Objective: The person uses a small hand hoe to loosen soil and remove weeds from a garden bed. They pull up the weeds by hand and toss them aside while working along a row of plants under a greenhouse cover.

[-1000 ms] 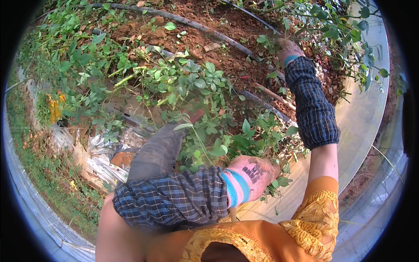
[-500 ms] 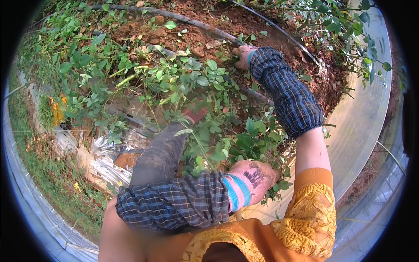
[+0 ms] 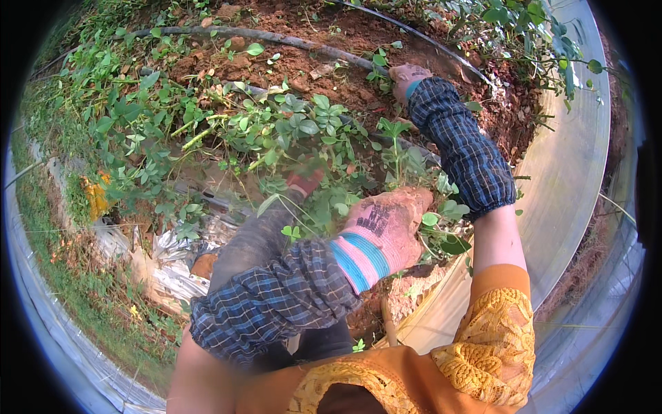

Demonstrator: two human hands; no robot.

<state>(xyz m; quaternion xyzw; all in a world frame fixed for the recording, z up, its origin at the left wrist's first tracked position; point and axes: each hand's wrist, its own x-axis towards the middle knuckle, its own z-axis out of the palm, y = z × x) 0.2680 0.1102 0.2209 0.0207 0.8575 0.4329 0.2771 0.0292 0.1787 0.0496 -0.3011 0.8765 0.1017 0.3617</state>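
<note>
My left hand [image 3: 387, 224], in a soil-stained pink knit glove with a blue-striped cuff, is closed around a bunch of leafy green plants [image 3: 441, 231]. Leaves stick out past its fingers. Farther off, my right hand [image 3: 409, 77], gloved too, is down by the reddish soil, fingers curled in. A small leafy sprig [image 3: 378, 63] shows beside its fingertips; what the fingers hold, if anything, is hidden. Dark plaid sleeve covers [image 3: 465, 148] wrap both forearms.
A black hose [image 3: 276, 38] crosses the soil bed, with a thinner line [image 3: 427, 41] beyond. Low green plants [image 3: 289, 127] spread left and centre. My boot [image 3: 241, 238] stands among them. Crumpled silvery film [image 3: 172, 255] lies left; a pale plastic sheet [image 3: 565, 165] curves along the right.
My left hand has lifted and moved away from me with the plants, exposing soil and a stick near my body. My right hand has shifted slightly right and farther off.
</note>
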